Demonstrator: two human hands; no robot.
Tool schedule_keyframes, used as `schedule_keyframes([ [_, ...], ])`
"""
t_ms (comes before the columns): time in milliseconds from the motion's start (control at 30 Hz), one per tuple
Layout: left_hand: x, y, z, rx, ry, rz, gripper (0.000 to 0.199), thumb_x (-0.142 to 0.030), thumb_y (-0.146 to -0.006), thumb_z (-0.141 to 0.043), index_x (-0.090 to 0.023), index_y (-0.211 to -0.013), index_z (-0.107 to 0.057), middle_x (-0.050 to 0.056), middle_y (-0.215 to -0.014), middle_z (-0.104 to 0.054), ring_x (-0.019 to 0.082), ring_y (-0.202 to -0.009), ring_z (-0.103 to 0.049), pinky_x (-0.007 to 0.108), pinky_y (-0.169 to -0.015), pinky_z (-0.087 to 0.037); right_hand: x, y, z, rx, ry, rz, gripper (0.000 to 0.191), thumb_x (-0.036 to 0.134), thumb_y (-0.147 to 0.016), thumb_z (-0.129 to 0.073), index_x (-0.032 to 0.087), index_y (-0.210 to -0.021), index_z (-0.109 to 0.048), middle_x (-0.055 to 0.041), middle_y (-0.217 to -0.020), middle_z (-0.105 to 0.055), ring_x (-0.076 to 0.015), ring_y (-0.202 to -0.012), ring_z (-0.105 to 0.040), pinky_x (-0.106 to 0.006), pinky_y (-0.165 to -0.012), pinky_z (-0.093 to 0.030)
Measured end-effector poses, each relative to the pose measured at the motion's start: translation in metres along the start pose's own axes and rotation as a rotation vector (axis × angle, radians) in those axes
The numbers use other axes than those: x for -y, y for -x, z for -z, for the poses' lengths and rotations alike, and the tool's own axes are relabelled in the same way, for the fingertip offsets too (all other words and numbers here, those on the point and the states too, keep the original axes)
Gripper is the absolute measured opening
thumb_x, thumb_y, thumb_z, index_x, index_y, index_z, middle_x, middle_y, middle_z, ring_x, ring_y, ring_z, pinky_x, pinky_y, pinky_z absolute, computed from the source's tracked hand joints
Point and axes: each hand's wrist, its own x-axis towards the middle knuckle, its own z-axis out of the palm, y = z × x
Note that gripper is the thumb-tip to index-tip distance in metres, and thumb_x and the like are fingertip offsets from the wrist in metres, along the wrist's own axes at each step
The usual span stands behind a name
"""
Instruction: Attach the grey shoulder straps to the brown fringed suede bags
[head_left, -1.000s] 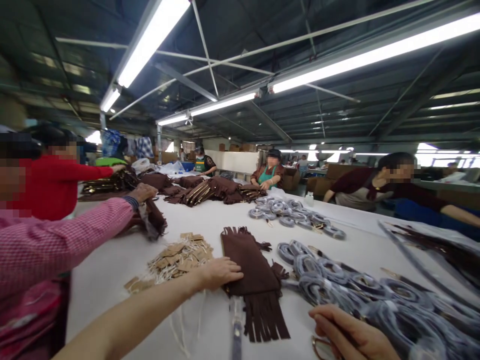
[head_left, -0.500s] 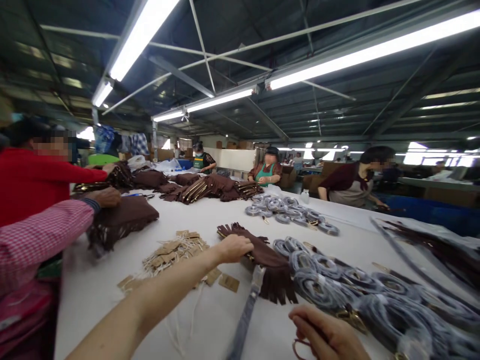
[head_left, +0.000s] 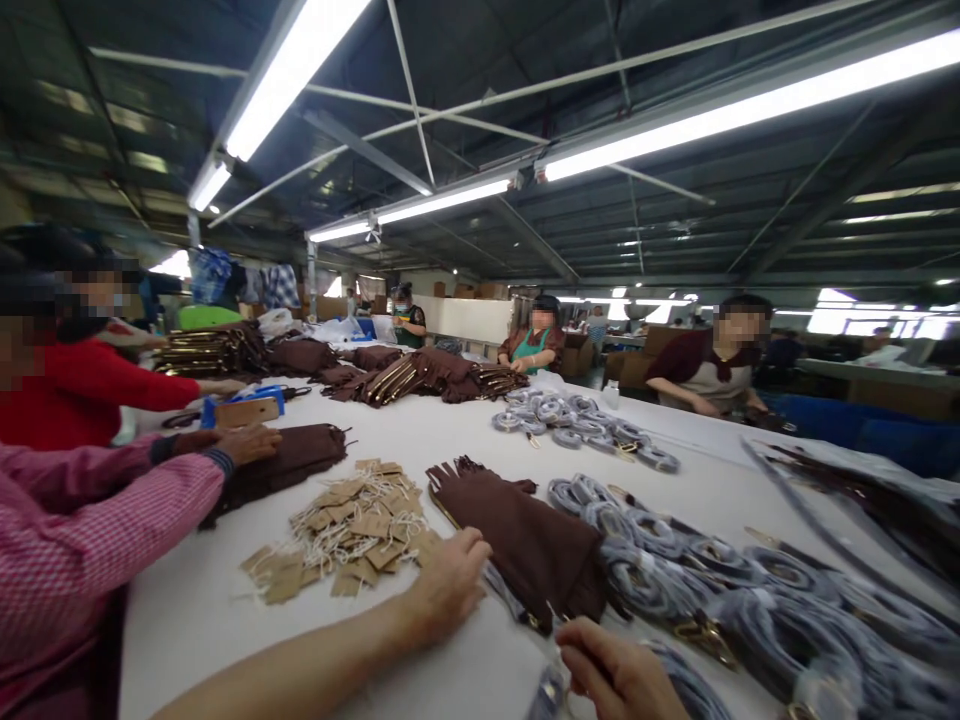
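Note:
A brown fringed bag (head_left: 525, 530) with gold-coloured trim along its left edge lies flat on the white table before me. My left hand (head_left: 454, 585) is at the bag's lower left edge, fingers curled together. Close to those fingertips runs a thin grey plastic-wrapped strap (head_left: 506, 598), partly under the bag. At the bag's near end, my right hand (head_left: 619, 672) pinches thumb and forefinger together; a small pale bit shows at the tips, too small to name. Below that hand is a blurred piece in clear plastic (head_left: 549, 690). What either hand holds is hidden.
Brown cardboard tags (head_left: 367, 530) with white strings lie piled to the left. Coiled grey wrapped straps (head_left: 780, 620) fill the right, with more coils (head_left: 577, 415) behind. Brown bags (head_left: 420, 375) are heaped farther back. A co-worker's hands (head_left: 251, 445) rest on another brown bag; other people surround the table.
My left hand has come down and nearer, off the top of the bag. The bag now lies flatter, its near fringe no longer spread. The wrapped strap no longer stretches toward the near edge.

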Motion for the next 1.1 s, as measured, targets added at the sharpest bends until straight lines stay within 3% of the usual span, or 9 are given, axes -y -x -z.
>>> schedule_keyframes([
  [167,0.027,0.024,0.015,0.144,-0.005,-0.197,0.045,-0.037,-0.091,-0.056,-0.02,-0.132,-0.047,0.01,-0.138,-0.051,0.026,-0.127,-0.043,0.046,-0.111,-0.029,0.003,0.002,-0.003,0.039,0.057,-0.081,0.032,0.033,-0.09,-0.041,0.023,-0.1,-0.069,-0.0017,-0.07,-0.073,-0.0171,-0.063,-0.067,-0.023,-0.063,-0.047],
  [233,0.037,0.026,0.022,0.154,-0.119,-0.11,0.045,-0.04,-0.092,-0.054,-0.015,-0.129,-0.052,0.014,-0.135,-0.053,0.03,-0.127,-0.043,0.052,-0.11,-0.026,0.007,0.003,-0.006,0.115,0.109,-0.092,0.035,0.026,-0.089,-0.042,0.023,-0.111,-0.069,-0.004,-0.076,-0.075,-0.0189,-0.071,-0.069,-0.024,-0.069,-0.048],
  [333,0.04,0.021,0.029,0.15,-0.235,0.086,0.028,-0.035,-0.091,-0.055,-0.012,-0.101,-0.066,0.017,-0.112,-0.064,0.034,-0.119,-0.048,0.054,-0.104,-0.032,0.015,0.003,-0.013,0.221,0.262,-0.094,0.039,0.017,-0.085,-0.047,0.025,-0.117,-0.068,-0.0082,-0.098,-0.077,-0.0236,-0.095,-0.069,-0.029,-0.084,-0.047],
  [400,0.03,0.014,0.029,0.124,-0.208,0.1,0.018,-0.027,-0.091,-0.055,-0.014,-0.09,-0.067,0.013,-0.104,-0.066,0.03,-0.111,-0.053,0.047,-0.098,-0.039,0.02,0.002,-0.017,0.272,0.365,-0.113,0.037,0.014,-0.084,-0.048,0.027,-0.111,-0.07,-0.0087,-0.105,-0.075,-0.0264,-0.103,-0.067,-0.03,-0.085,-0.046],
  [500,0.001,0.001,0.017,0.106,-0.081,-0.041,0.009,-0.021,-0.089,-0.058,-0.019,-0.095,-0.064,0.007,-0.11,-0.063,0.023,-0.103,-0.055,0.036,-0.091,-0.045,0.022,0.001,-0.019,0.294,0.421,-0.136,0.035,0.012,-0.085,-0.047,0.029,-0.104,-0.071,-0.0069,-0.101,-0.076,-0.0256,-0.1,-0.068,-0.028,-0.08,-0.046],
  [567,-0.021,-0.007,0.003,0.121,-0.031,-0.112,0.009,-0.021,-0.088,-0.058,-0.019,-0.096,-0.062,0.007,-0.109,-0.062,0.022,-0.102,-0.055,0.035,-0.088,-0.045,0.021,0.002,-0.018,0.268,0.411,-0.132,0.033,0.013,-0.086,-0.048,0.029,-0.104,-0.071,-0.0057,-0.1,-0.076,-0.024,-0.099,-0.069,-0.027,-0.079,-0.045],
  [667,-0.04,-0.016,-0.013,0.118,-0.048,-0.071,0.009,-0.024,-0.089,-0.057,-0.017,-0.095,-0.058,0.009,-0.106,-0.06,0.024,-0.1,-0.053,0.037,-0.087,-0.045,0.018,0.004,-0.015,0.248,0.415,-0.137,0.028,0.016,-0.088,-0.05,0.028,-0.101,-0.071,-0.0055,-0.098,-0.076,-0.024,-0.096,-0.069,-0.027,-0.079,-0.044],
  [967,-0.049,-0.024,-0.014,0.116,-0.161,-0.19,0.015,-0.032,-0.092,-0.055,-0.017,-0.093,-0.057,0.008,-0.105,-0.057,0.024,-0.099,-0.051,0.04,-0.087,-0.042,0.02,0.002,-0.027,0.143,0.609,-0.132,0.029,0.023,-0.096,-0.04,0.024,-0.095,-0.069,-0.011,-0.086,-0.077,-0.0298,-0.083,-0.073,-0.029,-0.061,-0.044],
  [1100,-0.048,-0.032,0.008,0.101,-0.236,-0.244,0.011,-0.026,-0.091,-0.054,-0.016,-0.088,-0.058,0.009,-0.098,-0.059,0.025,-0.093,-0.052,0.04,-0.081,-0.04,0.015,0.006,-0.028,0.087,0.619,-0.147,0.027,0.019,-0.093,-0.044,0.024,-0.088,-0.07,-0.0101,-0.082,-0.077,-0.0281,-0.081,-0.073,-0.026,-0.058,-0.042],
])
